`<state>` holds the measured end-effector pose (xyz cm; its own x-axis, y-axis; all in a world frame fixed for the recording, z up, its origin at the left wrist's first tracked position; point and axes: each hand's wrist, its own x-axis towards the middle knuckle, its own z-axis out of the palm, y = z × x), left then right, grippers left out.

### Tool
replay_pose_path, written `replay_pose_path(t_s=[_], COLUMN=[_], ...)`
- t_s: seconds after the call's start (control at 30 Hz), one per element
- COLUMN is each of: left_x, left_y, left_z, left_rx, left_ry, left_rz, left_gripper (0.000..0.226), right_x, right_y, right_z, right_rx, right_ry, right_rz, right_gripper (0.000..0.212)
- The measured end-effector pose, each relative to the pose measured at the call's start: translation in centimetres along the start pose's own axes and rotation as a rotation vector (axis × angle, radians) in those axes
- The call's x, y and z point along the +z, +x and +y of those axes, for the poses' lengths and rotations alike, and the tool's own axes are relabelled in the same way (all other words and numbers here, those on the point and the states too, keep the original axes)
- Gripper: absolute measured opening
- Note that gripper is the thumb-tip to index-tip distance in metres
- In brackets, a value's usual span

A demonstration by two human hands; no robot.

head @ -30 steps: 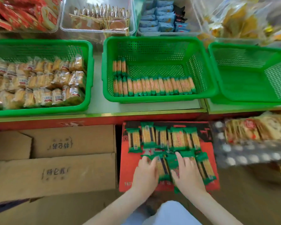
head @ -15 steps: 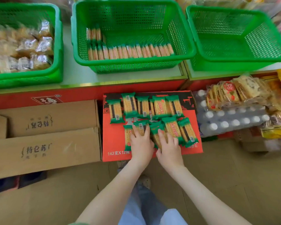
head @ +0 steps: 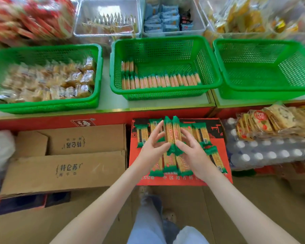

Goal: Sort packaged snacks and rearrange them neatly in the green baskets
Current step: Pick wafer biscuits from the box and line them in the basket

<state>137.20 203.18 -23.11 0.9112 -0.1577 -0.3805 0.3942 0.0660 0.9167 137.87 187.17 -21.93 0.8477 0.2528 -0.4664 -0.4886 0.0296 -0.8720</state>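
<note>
A small bundle of green-ended cracker packs (head: 173, 132) stands upright between my hands above the red carton (head: 217, 180). My left hand (head: 152, 148) grips the bundle from the left and my right hand (head: 192, 152) grips it from the right. More of these packs (head: 203, 132) lie flat on the carton around and under my hands. The middle green basket (head: 165, 95) on the shelf holds a neat row of the same packs (head: 160, 81) along its front and a few more at its back left.
The left green basket (head: 42, 107) is full of clear-wrapped pastries. The right green basket (head: 264, 92) holds nothing. Brown cardboard boxes (head: 65, 166) stand left of the carton; a shrink-wrapped bottle pack (head: 271, 154) with biscuit bags (head: 264, 122) on top stands right. Clear bins (head: 107, 18) line the back.
My hands were pressed flat on packs on the carton; now they have gathered a bundle and lifted it upright. The camera has tilted back up towards the shelf.
</note>
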Motion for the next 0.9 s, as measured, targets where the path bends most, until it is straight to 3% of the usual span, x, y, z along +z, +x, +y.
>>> replay_pose_path(t_s=[0.17,0.3,0.37,0.47,0.57,0.67,0.73,0.9], left_x=[-3.3,-6.4,-8.2,-11.3,-13.7,-16.3,-17.8,-18.3], left_y=[2.9,6.5,8.7,12.4,15.4,18.8,20.9,23.3], left_z=[4.9,8.7,10.5,13.1,14.5,13.6,12.4,9.8], left_rx=[0.091,0.138,0.150,0.194,0.235,0.222,0.150,0.054], left_ry=[0.188,0.266,0.282,0.374,0.511,0.983,1.183,1.096], left_rz=[0.084,0.136,0.123,0.132,0.183,0.409,0.477,0.440], left_gripper=[0.061,0.041,0.037,0.050,0.050,0.057,0.064,0.070], right_x=[2.9,5.2,6.2,7.1,7.7,8.2,8.4,9.0], right_y=[3.8,8.0,10.5,15.3,21.0,26.6,29.8,36.1], right_z=[-5.8,-10.3,-12.3,-14.6,-15.8,-16.2,-16.3,-14.7], right_rx=[0.002,-0.073,-0.098,-0.116,-0.097,-0.036,-0.040,-0.049], right_ry=[-0.243,-0.476,-0.523,-0.445,-0.289,-0.220,-0.312,-0.702], right_rz=[-0.088,-0.054,-0.021,0.033,0.108,0.215,0.332,0.514], right_gripper=[0.062,0.063,0.053,0.032,0.033,0.037,0.036,0.044])
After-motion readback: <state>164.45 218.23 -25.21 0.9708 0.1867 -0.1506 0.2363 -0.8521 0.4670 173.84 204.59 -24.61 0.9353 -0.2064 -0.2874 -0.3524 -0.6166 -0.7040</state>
